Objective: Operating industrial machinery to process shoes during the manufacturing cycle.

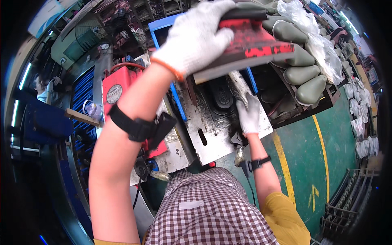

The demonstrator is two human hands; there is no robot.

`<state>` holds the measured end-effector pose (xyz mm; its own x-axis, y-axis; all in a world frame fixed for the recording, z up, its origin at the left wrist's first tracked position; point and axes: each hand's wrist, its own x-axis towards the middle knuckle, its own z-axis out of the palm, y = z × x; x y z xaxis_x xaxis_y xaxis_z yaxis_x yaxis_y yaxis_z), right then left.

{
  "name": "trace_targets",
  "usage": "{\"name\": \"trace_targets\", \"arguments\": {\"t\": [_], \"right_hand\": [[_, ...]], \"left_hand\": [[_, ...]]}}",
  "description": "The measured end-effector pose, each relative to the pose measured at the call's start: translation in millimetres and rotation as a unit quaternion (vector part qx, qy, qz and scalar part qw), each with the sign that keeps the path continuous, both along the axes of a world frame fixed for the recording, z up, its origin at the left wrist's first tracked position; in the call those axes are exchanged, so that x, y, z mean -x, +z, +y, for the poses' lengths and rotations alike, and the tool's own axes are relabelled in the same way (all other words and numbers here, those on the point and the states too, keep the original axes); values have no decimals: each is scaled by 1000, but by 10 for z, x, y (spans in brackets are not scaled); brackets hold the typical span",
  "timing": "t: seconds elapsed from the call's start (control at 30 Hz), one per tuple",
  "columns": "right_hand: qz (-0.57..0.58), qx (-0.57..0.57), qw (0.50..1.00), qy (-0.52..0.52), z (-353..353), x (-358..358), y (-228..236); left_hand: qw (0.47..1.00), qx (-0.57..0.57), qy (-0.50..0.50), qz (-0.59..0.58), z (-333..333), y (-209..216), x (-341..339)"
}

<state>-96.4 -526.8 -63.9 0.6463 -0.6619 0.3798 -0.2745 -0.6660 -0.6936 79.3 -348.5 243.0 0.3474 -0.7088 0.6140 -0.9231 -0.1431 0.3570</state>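
Observation:
My left hand (200,41), in a white glove with an orange cuff, is wrapped around the near left side of a worn red and black press head (261,38). The head is raised and tilted above the work plate, blurred by motion. Below it, a dark sole-shaped mould (222,96) sits on the metal plate (212,145). My right hand (249,114), also gloved in white, has its fingers stretched out against the pale, stained bar (241,85) to the right of the mould. I see nothing held in it.
A red machine housing (118,87) stands at left, beside a blue frame (175,100). Several olive-green boots (310,87) lie on a rack at upper right, with clear plastic sheeting (320,49). Yellow lines mark the green floor (304,143). Another person (43,87) is at far left.

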Motion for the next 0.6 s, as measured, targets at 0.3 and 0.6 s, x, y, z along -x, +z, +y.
{"name": "trace_targets", "arguments": {"t": [0.3, 0.6], "right_hand": [[82, -449, 885, -95, 444, 1730, -728], [-40, -842, 531, 84, 712, 1965, -184]], "left_hand": [[995, 2, 32, -89, 31, -1370, 819], [990, 75, 2, -119, 63, -2802, 1111]]}}
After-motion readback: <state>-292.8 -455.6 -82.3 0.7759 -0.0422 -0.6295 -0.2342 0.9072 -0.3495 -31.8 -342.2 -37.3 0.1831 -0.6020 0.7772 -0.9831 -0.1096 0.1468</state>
